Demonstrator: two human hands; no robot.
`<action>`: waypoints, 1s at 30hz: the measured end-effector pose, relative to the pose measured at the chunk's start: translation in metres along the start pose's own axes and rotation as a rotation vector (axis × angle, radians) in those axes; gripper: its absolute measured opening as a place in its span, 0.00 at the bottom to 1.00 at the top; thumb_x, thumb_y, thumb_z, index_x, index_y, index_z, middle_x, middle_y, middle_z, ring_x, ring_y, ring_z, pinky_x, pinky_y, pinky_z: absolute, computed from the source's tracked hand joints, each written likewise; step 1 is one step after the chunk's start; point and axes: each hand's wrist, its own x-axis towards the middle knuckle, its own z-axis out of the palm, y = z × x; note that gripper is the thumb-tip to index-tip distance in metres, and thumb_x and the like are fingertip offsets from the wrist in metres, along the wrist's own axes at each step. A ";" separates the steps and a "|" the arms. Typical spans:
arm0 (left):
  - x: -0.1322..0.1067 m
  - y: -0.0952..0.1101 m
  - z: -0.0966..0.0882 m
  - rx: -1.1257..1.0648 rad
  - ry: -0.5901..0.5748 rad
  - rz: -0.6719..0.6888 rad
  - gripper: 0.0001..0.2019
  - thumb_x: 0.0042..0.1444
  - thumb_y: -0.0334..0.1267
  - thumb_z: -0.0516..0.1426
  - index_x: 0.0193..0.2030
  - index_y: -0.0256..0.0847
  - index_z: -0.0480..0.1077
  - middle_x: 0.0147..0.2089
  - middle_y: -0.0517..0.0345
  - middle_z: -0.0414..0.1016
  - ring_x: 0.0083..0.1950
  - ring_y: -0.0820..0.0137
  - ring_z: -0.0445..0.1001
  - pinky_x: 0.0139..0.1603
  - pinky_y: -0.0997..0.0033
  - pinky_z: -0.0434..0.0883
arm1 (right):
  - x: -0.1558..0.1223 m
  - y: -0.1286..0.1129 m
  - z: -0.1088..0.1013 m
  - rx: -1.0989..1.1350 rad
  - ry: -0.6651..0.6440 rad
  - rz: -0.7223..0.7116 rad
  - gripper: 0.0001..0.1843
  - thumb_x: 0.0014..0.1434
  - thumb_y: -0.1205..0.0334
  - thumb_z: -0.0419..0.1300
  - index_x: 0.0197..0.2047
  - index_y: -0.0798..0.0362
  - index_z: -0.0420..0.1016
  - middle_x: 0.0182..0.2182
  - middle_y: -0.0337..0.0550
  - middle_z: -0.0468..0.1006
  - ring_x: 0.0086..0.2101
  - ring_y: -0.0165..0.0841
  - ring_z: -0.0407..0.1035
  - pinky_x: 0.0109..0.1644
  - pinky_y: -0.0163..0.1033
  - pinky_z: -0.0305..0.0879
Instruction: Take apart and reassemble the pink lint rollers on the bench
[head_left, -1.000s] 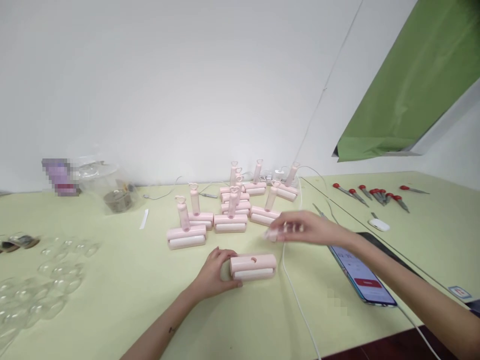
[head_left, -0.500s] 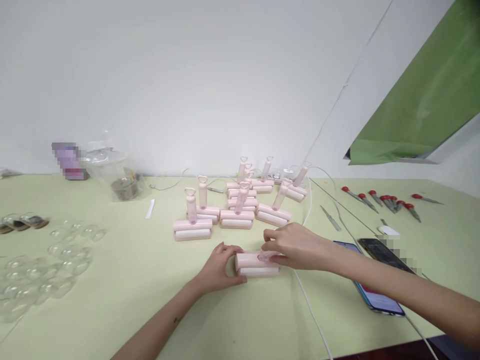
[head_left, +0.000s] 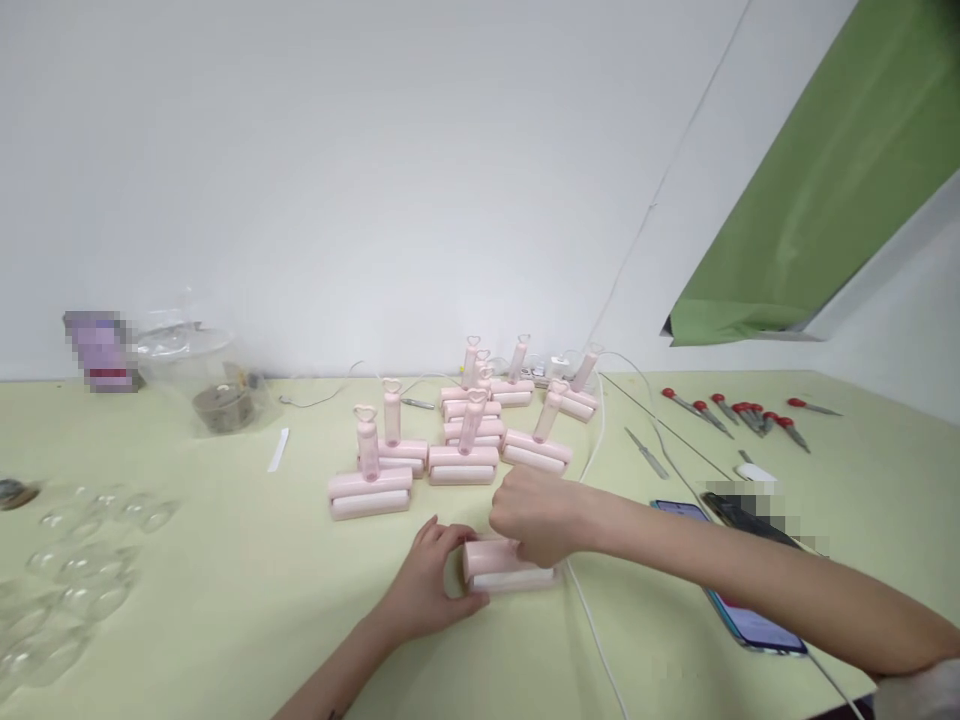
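A pink lint roller (head_left: 484, 560) with a white roll lies on the table close in front of me. My left hand (head_left: 426, 590) is curled round its left end, thumb along the near side and fingers behind. Over the roller's top middle, my right hand (head_left: 538, 515) is closed in a fist; the short handle it grips is mostly hidden under the fingers. Just behind stand several similar lint rollers with upright handles and heart-shaped loops, the nearest being one lint roller (head_left: 461, 465) and another lint roller (head_left: 371, 493) to its left.
Clear plastic domes (head_left: 90, 565) spread over the left side. A plastic bag (head_left: 199, 365) holds a roll of tape (head_left: 223, 405). At right lie a phone (head_left: 757, 620), a dark phone (head_left: 742, 520), tweezers (head_left: 646, 452), several red-tipped tools (head_left: 754, 415) and a white cable (head_left: 596, 630).
My right hand has turned and closed from a finger hold into a fist over the handle. My left hand keeps its hold. The whole view has shifted slightly.
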 end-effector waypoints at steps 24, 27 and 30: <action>0.009 0.030 -0.025 -0.180 -0.002 -0.103 0.43 0.40 0.42 0.62 0.60 0.47 0.42 0.65 0.49 0.45 0.65 0.59 0.46 0.61 0.56 0.52 | -0.033 0.038 0.109 0.742 0.499 0.655 0.11 0.53 0.68 0.53 0.41 0.57 0.70 0.38 0.51 0.75 0.40 0.41 0.68 0.40 0.41 0.61; 0.029 0.063 -0.028 -0.232 0.049 0.013 0.42 0.40 0.43 0.63 0.60 0.49 0.44 0.63 0.51 0.50 0.64 0.59 0.49 0.60 0.57 0.52 | -0.020 0.035 0.133 0.696 0.538 0.747 0.11 0.53 0.69 0.54 0.40 0.61 0.70 0.40 0.60 0.72 0.44 0.49 0.64 0.44 0.49 0.58; 0.053 0.086 -0.014 -0.445 0.046 0.067 0.38 0.35 0.42 0.65 0.54 0.45 0.54 0.55 0.51 0.65 0.58 0.61 0.60 0.55 0.62 0.59 | -0.013 0.035 0.142 0.702 0.594 0.754 0.08 0.53 0.70 0.53 0.36 0.60 0.71 0.37 0.59 0.73 0.42 0.49 0.65 0.43 0.50 0.59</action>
